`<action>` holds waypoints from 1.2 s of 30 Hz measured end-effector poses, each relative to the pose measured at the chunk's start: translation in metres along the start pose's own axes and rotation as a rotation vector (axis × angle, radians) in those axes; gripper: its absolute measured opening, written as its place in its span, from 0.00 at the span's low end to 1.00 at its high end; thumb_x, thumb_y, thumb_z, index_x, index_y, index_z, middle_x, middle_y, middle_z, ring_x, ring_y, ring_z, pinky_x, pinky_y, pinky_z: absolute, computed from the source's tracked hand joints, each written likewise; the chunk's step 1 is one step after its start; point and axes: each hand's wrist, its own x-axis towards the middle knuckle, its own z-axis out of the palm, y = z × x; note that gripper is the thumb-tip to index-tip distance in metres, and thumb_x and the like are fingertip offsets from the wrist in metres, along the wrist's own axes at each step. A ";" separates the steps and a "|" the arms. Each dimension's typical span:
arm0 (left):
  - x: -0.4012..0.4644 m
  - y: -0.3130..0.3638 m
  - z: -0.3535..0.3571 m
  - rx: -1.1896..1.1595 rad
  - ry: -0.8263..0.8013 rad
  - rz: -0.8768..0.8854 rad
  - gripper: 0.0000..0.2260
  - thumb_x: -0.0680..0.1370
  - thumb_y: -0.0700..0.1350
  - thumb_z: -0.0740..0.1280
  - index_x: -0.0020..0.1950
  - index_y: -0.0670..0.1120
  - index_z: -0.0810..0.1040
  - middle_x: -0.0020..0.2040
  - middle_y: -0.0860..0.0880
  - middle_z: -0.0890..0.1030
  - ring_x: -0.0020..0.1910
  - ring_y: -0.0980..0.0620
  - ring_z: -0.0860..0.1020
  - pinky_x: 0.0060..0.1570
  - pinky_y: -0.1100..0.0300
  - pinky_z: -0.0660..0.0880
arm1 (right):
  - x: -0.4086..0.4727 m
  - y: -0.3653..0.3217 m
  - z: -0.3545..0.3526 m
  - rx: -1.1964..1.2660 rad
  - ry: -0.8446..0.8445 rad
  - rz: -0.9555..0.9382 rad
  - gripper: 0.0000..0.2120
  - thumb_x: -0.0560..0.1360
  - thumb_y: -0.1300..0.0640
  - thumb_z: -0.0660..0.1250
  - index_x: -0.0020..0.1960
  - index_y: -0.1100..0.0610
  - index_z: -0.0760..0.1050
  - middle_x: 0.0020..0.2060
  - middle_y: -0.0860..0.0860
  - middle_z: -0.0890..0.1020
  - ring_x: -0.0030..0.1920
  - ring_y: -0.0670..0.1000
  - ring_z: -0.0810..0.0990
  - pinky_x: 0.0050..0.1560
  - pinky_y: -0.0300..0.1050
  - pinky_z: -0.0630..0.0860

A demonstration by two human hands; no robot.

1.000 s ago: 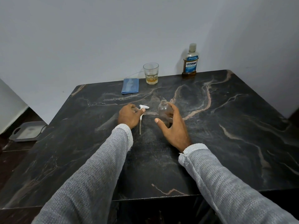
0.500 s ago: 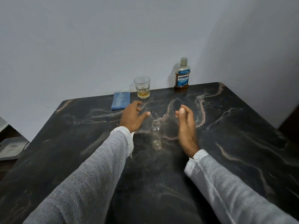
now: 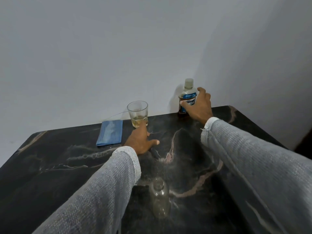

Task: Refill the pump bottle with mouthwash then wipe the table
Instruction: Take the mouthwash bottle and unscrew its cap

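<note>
The clear, empty pump bottle [image 3: 159, 198] stands uncapped on the dark marble table [image 3: 59, 168], close to me between my forearms. Its pump head is not visible. At the back of the table by the wall stands the mouthwash bottle [image 3: 187, 92], blue-labelled with brown liquid and its cap on. My right hand [image 3: 200, 107] wraps around it, thumb on the label and fingers round its right side, while the bottle still rests on the table. My left hand [image 3: 140, 142] lies on the table with fingers spread and holds nothing, its fingertips just in front of the glass.
A drinking glass [image 3: 137, 112] with a little yellowish liquid stands at the back, left of the mouthwash bottle. A folded blue cloth [image 3: 110, 132] lies to the left of the glass. White walls meet in a corner behind the table's far edge.
My right hand left the pump bottle and reached back to close around the mouthwash bottle. My left hand slid forward toward the glass. The view tilted up and the pump bottle now sits lower in frame.
</note>
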 end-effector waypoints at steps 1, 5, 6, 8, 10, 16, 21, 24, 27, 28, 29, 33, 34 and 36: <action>0.003 -0.002 0.002 0.001 -0.022 0.003 0.39 0.73 0.47 0.74 0.76 0.47 0.55 0.65 0.42 0.76 0.62 0.43 0.76 0.62 0.52 0.71 | 0.009 0.000 0.003 -0.015 0.000 -0.008 0.38 0.73 0.50 0.72 0.74 0.55 0.55 0.70 0.58 0.62 0.69 0.60 0.67 0.69 0.55 0.67; 0.010 -0.009 0.007 0.047 -0.063 0.028 0.43 0.70 0.45 0.77 0.77 0.49 0.53 0.56 0.47 0.76 0.60 0.44 0.76 0.64 0.51 0.72 | 0.032 0.002 0.012 -0.066 -0.007 -0.024 0.42 0.71 0.47 0.73 0.75 0.55 0.53 0.71 0.58 0.61 0.69 0.60 0.66 0.68 0.55 0.67; 0.012 -0.011 0.007 0.053 -0.074 0.032 0.44 0.70 0.44 0.77 0.77 0.49 0.53 0.54 0.49 0.75 0.59 0.45 0.76 0.64 0.51 0.72 | 0.036 0.003 0.014 -0.074 -0.012 -0.026 0.42 0.71 0.47 0.74 0.75 0.55 0.53 0.70 0.58 0.61 0.68 0.60 0.66 0.67 0.55 0.68; 0.014 -0.013 0.006 0.066 -0.092 0.037 0.45 0.69 0.44 0.78 0.77 0.50 0.52 0.54 0.50 0.75 0.57 0.47 0.76 0.63 0.52 0.72 | 0.041 0.004 0.019 -0.078 -0.018 -0.038 0.41 0.71 0.48 0.74 0.74 0.56 0.54 0.69 0.58 0.63 0.67 0.60 0.68 0.66 0.54 0.68; 0.015 -0.015 0.006 0.069 -0.097 0.044 0.45 0.69 0.42 0.78 0.77 0.49 0.53 0.54 0.50 0.75 0.55 0.49 0.76 0.61 0.55 0.72 | 0.045 0.005 0.022 -0.078 -0.023 -0.046 0.39 0.71 0.50 0.74 0.73 0.56 0.55 0.67 0.58 0.64 0.65 0.60 0.70 0.66 0.54 0.70; 0.016 -0.019 0.008 0.045 -0.076 0.051 0.44 0.69 0.39 0.77 0.77 0.49 0.55 0.52 0.51 0.75 0.52 0.51 0.75 0.56 0.61 0.71 | 0.044 0.007 0.023 -0.101 0.024 -0.059 0.35 0.71 0.53 0.75 0.70 0.57 0.58 0.64 0.58 0.67 0.62 0.59 0.73 0.63 0.52 0.72; 0.011 -0.019 0.009 0.040 -0.056 0.060 0.41 0.71 0.37 0.75 0.77 0.49 0.55 0.54 0.50 0.76 0.53 0.52 0.75 0.54 0.63 0.70 | 0.023 0.005 0.009 -0.093 0.019 -0.092 0.35 0.70 0.53 0.76 0.69 0.56 0.60 0.63 0.57 0.68 0.62 0.58 0.73 0.63 0.52 0.73; -0.002 -0.018 0.007 0.043 -0.051 0.079 0.38 0.74 0.37 0.72 0.78 0.49 0.55 0.62 0.46 0.78 0.60 0.49 0.76 0.62 0.59 0.71 | -0.001 0.003 -0.008 -0.065 0.011 -0.109 0.35 0.70 0.54 0.76 0.69 0.55 0.60 0.63 0.56 0.68 0.62 0.58 0.73 0.63 0.53 0.73; -0.025 -0.015 0.003 0.037 -0.054 0.087 0.36 0.76 0.37 0.70 0.78 0.49 0.55 0.67 0.44 0.76 0.65 0.46 0.75 0.66 0.55 0.69 | -0.031 0.001 -0.028 -0.053 -0.013 -0.114 0.35 0.70 0.54 0.76 0.69 0.54 0.60 0.64 0.55 0.69 0.63 0.57 0.74 0.63 0.53 0.73; -0.034 -0.014 0.001 0.023 -0.037 0.088 0.35 0.76 0.37 0.70 0.78 0.49 0.55 0.67 0.44 0.75 0.66 0.46 0.74 0.66 0.56 0.69 | -0.042 0.001 -0.035 -0.041 -0.023 -0.114 0.35 0.70 0.54 0.76 0.69 0.54 0.60 0.64 0.55 0.69 0.63 0.57 0.74 0.63 0.53 0.73; -0.045 -0.012 -0.001 0.008 -0.012 0.090 0.34 0.76 0.37 0.70 0.77 0.48 0.56 0.67 0.44 0.75 0.66 0.46 0.74 0.66 0.56 0.69 | -0.055 0.001 -0.042 -0.035 -0.031 -0.116 0.35 0.69 0.54 0.77 0.69 0.54 0.60 0.63 0.55 0.69 0.63 0.57 0.74 0.63 0.53 0.73; -0.087 -0.007 -0.010 -0.028 0.056 0.081 0.32 0.76 0.37 0.70 0.76 0.46 0.59 0.66 0.44 0.75 0.66 0.47 0.73 0.65 0.54 0.71 | -0.104 0.001 -0.071 -0.033 -0.045 -0.135 0.37 0.67 0.52 0.78 0.68 0.54 0.61 0.63 0.55 0.70 0.61 0.55 0.74 0.62 0.51 0.74; -0.099 -0.006 -0.011 -0.041 0.065 0.072 0.32 0.75 0.37 0.70 0.76 0.46 0.60 0.65 0.44 0.76 0.65 0.47 0.73 0.63 0.56 0.71 | -0.116 0.001 -0.078 -0.029 -0.051 -0.138 0.37 0.67 0.52 0.78 0.68 0.54 0.61 0.63 0.55 0.70 0.61 0.55 0.74 0.61 0.50 0.74; -0.120 -0.006 -0.013 -0.072 0.080 0.049 0.31 0.75 0.36 0.70 0.75 0.46 0.62 0.64 0.45 0.76 0.64 0.48 0.74 0.61 0.59 0.71 | -0.137 -0.001 -0.091 -0.016 -0.054 -0.142 0.38 0.66 0.52 0.78 0.69 0.54 0.61 0.63 0.55 0.71 0.61 0.55 0.74 0.61 0.49 0.75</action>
